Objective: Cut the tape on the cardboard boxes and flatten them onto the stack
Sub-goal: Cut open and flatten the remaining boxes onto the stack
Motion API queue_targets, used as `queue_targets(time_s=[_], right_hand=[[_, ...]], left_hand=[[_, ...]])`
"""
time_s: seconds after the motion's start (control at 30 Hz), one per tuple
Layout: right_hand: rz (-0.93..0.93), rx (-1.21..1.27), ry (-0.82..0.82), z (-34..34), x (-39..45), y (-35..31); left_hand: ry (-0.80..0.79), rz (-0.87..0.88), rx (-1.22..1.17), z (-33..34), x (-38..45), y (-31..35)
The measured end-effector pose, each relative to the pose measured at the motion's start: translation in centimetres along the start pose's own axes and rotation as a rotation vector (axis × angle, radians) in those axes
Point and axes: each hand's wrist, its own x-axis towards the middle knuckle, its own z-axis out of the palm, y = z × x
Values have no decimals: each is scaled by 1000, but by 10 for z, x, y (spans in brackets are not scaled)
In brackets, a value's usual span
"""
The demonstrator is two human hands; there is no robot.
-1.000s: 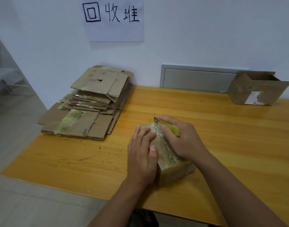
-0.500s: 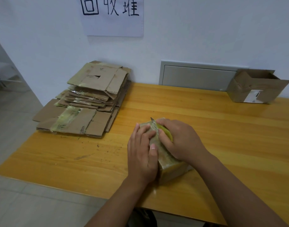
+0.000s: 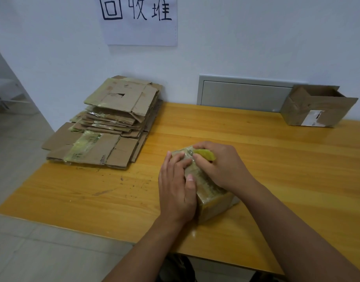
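Taped box (image 3: 210, 190) sits on the table (image 3: 277, 159), pinned by the left hand (image 3: 178, 189) laid flat so it cannot slide while the right hand (image 3: 222, 165) grips a yellow cutter (image 3: 204, 154) at its far edge.

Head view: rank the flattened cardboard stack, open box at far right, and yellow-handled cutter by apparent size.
1. Flattened cardboard stack
2. Open box, though it sits farther away
3. Yellow-handled cutter, mostly hidden in the right hand
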Motion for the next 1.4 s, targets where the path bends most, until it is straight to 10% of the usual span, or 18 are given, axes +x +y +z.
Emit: queue_targets(time_s=[1.4], right_hand=[[-133,21,-31,-57,-94,7]], left_hand=[[-30,-49,165,-11,0,14]])
